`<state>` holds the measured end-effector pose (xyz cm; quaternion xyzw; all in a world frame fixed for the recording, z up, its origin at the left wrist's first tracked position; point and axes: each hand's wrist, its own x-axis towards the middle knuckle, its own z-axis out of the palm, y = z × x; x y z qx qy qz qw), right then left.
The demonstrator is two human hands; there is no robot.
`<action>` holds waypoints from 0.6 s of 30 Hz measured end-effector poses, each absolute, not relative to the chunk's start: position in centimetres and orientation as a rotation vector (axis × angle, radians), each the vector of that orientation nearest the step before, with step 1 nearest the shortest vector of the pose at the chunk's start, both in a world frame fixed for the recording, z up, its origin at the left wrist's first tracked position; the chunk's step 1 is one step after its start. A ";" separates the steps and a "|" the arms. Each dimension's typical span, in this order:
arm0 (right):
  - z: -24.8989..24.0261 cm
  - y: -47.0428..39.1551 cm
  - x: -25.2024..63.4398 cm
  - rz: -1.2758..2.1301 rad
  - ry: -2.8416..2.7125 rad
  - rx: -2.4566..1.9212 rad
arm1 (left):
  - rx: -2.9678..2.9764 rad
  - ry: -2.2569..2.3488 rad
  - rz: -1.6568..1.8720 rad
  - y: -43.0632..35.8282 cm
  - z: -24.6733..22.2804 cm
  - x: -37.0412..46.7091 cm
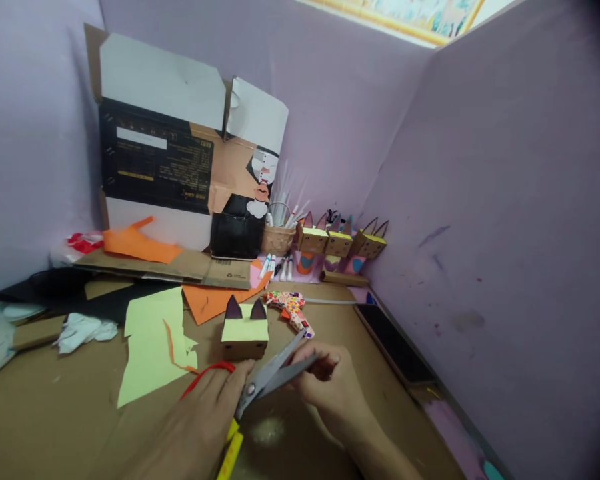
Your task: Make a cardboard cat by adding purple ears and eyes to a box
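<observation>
My left hand [203,413] is closed on a pair of scissors [260,387] with red and yellow handles. The steel blades stand apart and point up to the right. My right hand [337,393] has its fingers curled at the lower blade's tip; anything pinched there is hidden or too small to make out. Just beyond the hands stands a small cardboard box [245,333] with a pale yellow top and two dark pointed ears. Behind the blades lies a flower-patterned glue gun [290,307]. Left of the box is a cut sheet of pale yellow paper [150,340].
Flattened cardboard [160,160] leans on the back wall. A basket [279,239] of white sticks, several markers [283,268] and eared cardboard heads [339,245] line the back. A dark phone-like slab [395,343] lies right; orange paper [215,300] and crumpled white tissue [85,331] lie left.
</observation>
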<state>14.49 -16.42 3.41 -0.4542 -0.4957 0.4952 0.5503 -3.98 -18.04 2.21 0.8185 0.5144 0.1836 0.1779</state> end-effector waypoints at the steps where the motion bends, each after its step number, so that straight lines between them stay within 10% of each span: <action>1: 3.4 -16.4 14.5 1.164 -1.177 -1.093 | 2.320 1.464 0.503 -18.0 2.0 -3.9; 18: 3.4 -16.5 14.5 1.188 -1.164 -1.191 | 2.258 1.538 0.273 -18.1 3.0 -3.3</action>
